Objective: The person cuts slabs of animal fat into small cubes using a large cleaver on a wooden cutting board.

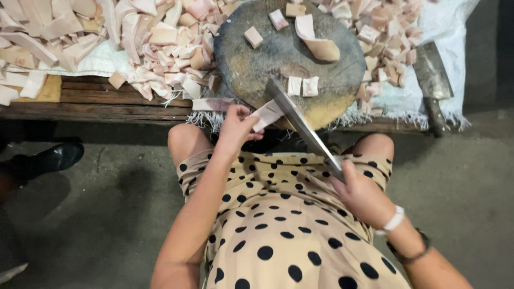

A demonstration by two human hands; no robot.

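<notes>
— How do the hands sit?

— The left hand (pixel 235 128) is closed on a pale meat strip (pixel 266 115), pinching it at the near edge of the round chopping block (pixel 267 59). The right hand (pixel 360 194) is wrapped tight around the handle of a cleaver (pixel 297 120), blade angled onto the strip.

— And what is on the block?

— Two cut cubes (pixel 302 86) just beyond the blade, plus a curled slice (pixel 318 40). Meat pieces (pixel 160 37) are piled on the desk (pixel 107 101); a second cleaver (pixel 432 80) lies to the right.
</notes>
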